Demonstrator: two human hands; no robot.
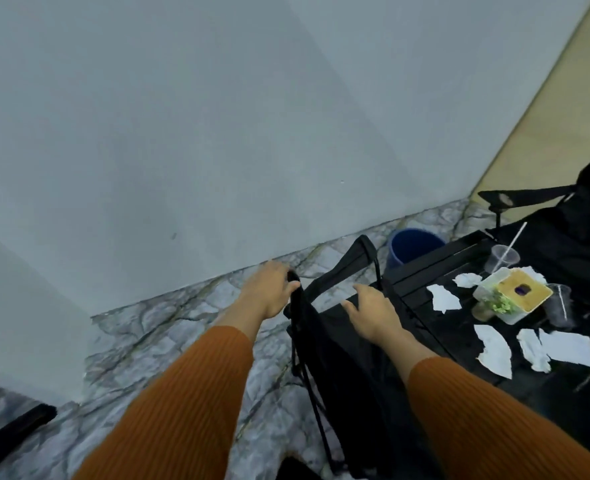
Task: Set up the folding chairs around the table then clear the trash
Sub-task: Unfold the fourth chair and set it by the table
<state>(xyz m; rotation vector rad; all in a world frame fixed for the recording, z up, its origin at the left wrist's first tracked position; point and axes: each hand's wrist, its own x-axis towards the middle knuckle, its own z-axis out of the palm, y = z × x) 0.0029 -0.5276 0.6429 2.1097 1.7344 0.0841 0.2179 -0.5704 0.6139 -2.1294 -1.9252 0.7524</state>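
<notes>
A black folding chair [335, 344] stands in front of me beside the black slatted table [425, 271]. My left hand [269, 289] grips the chair's left top corner. My right hand [373, 311] rests on the chair's right side with fingers curled over the fabric. On the table lie several torn white paper scraps [494, 348], a clear food container with a tan lid [515, 296] and two clear plastic cups [503, 258], one with a straw. A second black folding chair [563, 233] stands unfolded beyond the table at the right.
A blue bucket [413, 245] stands on the marble-patterned floor [182, 341] between the chair and the grey wall [182, 133]. A dark object [13, 427] lies at the lower left edge. A beige surface [563, 98] runs along the upper right.
</notes>
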